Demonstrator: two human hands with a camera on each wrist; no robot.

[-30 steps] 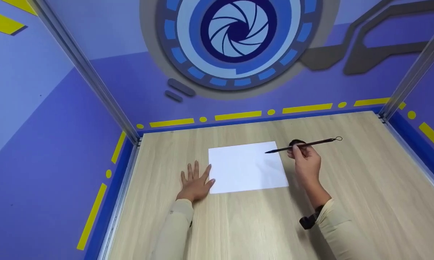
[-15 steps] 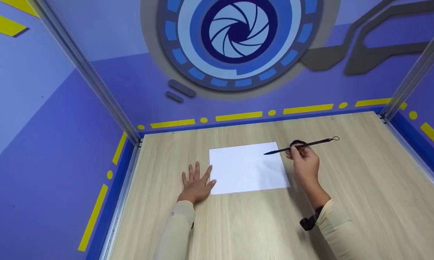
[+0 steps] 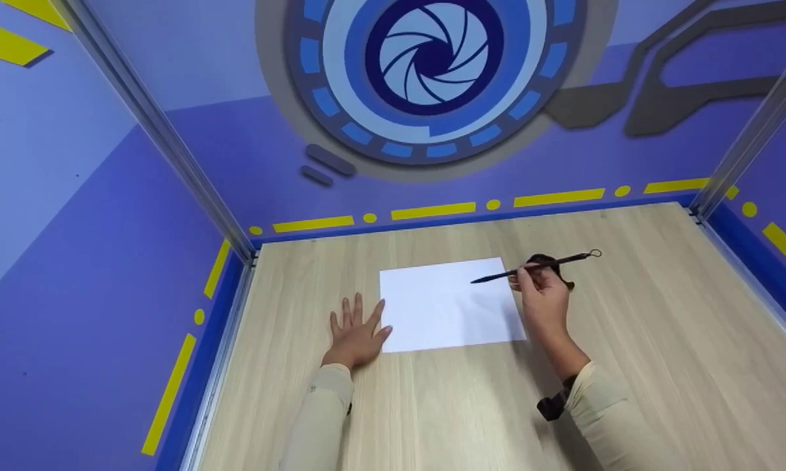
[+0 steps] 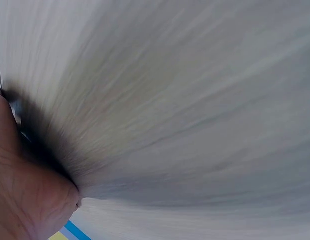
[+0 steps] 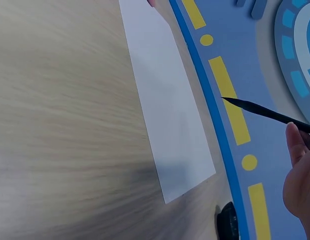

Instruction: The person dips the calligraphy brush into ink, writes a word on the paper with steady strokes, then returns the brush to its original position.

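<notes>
A white sheet of paper [image 3: 442, 307] lies on the wooden table. My left hand [image 3: 356, 341] rests flat at its left edge, fingers spread, with the thumb and index fingertips at the paper's border. My right hand [image 3: 546, 304] pinches a dark calligraphy brush [image 3: 495, 277] by the middle of its handle, above the paper's right edge. The brush lies nearly level, its black tip [image 5: 235, 101] pointing left and a loop at its other end. Behind the right hand sits a black object [image 5: 228, 222], partly hidden in the head view.
Bare wooden tabletop [image 3: 432, 405] surrounds the paper. A blue printed wall [image 3: 223, 157] with yellow dashes stands along the back, and side walls [image 3: 72, 314] with metal posts flank the table. The left wrist view holds mostly blurred tabletop [image 4: 195, 125].
The right hand has shifted slightly left and down with the brush, uncovering more of the black object behind it. My left hand stays at the paper's edge.
</notes>
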